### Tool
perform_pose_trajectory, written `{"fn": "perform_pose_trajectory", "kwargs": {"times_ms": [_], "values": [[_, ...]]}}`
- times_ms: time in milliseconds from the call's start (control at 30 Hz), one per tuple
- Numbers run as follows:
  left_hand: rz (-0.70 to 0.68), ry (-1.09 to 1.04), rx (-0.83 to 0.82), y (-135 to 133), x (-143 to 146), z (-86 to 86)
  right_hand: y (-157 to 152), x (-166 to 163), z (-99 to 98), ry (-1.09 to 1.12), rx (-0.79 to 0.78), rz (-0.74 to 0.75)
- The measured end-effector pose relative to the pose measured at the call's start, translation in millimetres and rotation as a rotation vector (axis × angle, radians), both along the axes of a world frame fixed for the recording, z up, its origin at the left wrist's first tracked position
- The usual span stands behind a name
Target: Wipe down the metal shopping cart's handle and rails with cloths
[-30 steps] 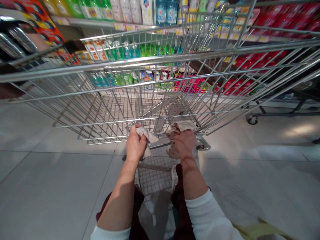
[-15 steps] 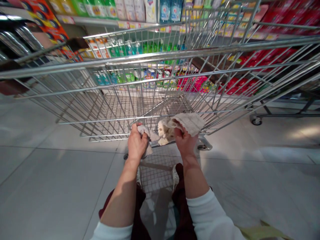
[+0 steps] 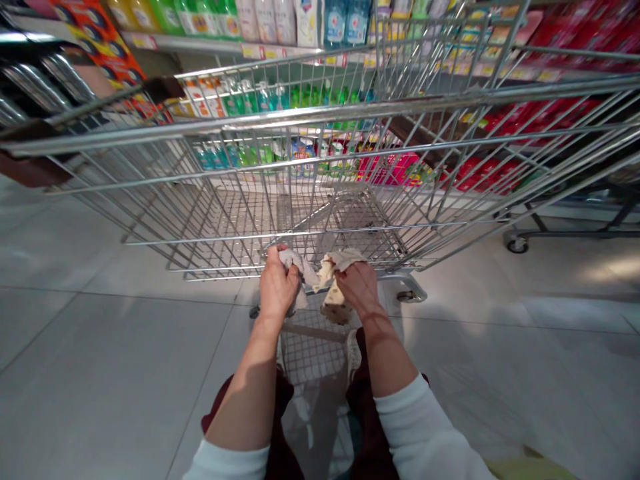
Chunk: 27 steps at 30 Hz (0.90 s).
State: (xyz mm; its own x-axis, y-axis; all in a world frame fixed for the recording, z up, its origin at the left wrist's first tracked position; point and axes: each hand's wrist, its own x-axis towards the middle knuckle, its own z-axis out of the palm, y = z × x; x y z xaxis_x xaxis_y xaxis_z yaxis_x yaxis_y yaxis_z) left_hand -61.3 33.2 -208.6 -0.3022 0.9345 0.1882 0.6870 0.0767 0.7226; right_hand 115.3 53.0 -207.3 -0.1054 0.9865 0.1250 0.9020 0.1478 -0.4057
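Note:
Low at the near side of a metal shopping cart (image 3: 280, 117), my left hand (image 3: 277, 283) is closed round a crumpled pale cloth (image 3: 299, 267). My right hand (image 3: 358, 287) grips a cream cloth with brown spots (image 3: 336, 307), part of which hangs below the fingers. Between the hands the fabric edges come close together; I cannot tell whether they are one piece. Both hands are beside the lower wires of the basket, and my fingers partly hide the cloth.
Shelves of coloured bottles (image 3: 280, 20) stand behind the cart. A caster wheel (image 3: 410, 296) sits right of my hands, and another cart's wheel (image 3: 516, 244) is farther right. My shoes (image 3: 354, 357) are below, on grey floor tiles (image 3: 130, 373).
My right hand has moved down and slightly left. The cloth in it was spread out to the right and now hangs below that hand. My left hand keeps its hold.

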Motion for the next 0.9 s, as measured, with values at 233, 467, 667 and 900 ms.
{"fn": "perform_pose_trajectory", "kwargs": {"times_ms": [233,467,667,900], "values": [[0.003,-0.006,0.012,-1,0,-0.8,1,2,12.9,0.258,0.468,0.053],[0.002,-0.012,0.008,-1,0,-0.6,-1,-12,1.4,-0.049,0.006,0.061],[-0.008,-0.013,0.001,-1,0,-0.1,-3,-17,-0.7,-0.093,-0.001,0.083],[-0.018,-0.032,0.003,-2,0,-0.4,-5,-14,12.7,0.078,0.328,0.113]]}}
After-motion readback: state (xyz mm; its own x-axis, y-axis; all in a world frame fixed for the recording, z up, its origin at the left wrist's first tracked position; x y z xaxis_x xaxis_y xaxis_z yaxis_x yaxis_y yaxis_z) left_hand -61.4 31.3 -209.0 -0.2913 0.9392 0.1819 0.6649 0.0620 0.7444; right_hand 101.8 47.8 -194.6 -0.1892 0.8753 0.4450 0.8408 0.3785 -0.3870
